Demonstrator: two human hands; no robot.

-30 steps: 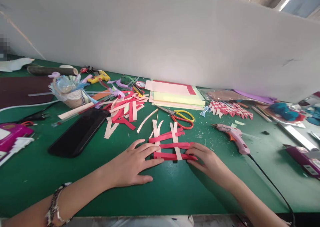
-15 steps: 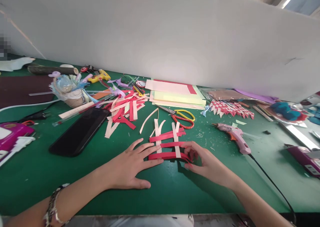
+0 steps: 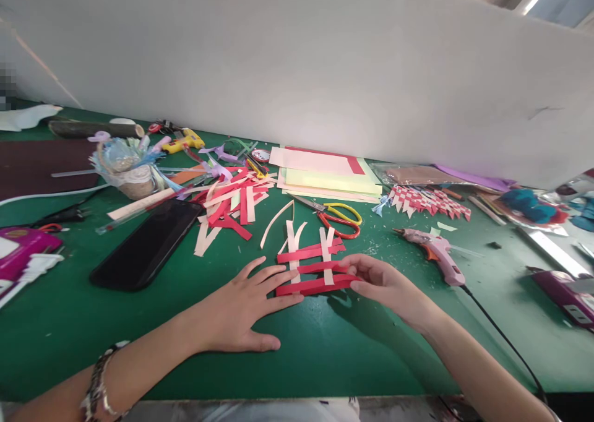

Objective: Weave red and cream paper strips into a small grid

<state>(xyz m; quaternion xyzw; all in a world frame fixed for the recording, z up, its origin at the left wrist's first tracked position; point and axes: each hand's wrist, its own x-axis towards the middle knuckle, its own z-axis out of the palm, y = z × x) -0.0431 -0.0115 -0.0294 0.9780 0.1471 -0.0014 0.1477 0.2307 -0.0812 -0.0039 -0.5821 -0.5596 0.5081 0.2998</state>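
Observation:
Red and pale pink paper strips cross each other in a loose weave on the green table (image 3: 297, 360). My left hand (image 3: 245, 304) lies flat with its fingers spread, the fingertips resting on the left ends of the lower red strips. The right end of the lowest red paper strip (image 3: 320, 284) is pinched between the thumb and fingers of my right hand (image 3: 380, 279). Two pale pink strips (image 3: 326, 255) run away from me across the red ones. Scissors (image 3: 341, 218) with one yellow and one red handle lie just behind the weave.
Loose red and pink strips (image 3: 236, 202) are heaped behind the black phone (image 3: 148, 245). Paper sheets (image 3: 325, 177) lie stacked by the wall. On the right are a pink glue gun (image 3: 434, 255) with a cord and a red-and-white woven piece (image 3: 427, 202).
My right hand has closed on the end of the lowest red strip and drawn it straighter, a little up and to the right. My left hand stays in place.

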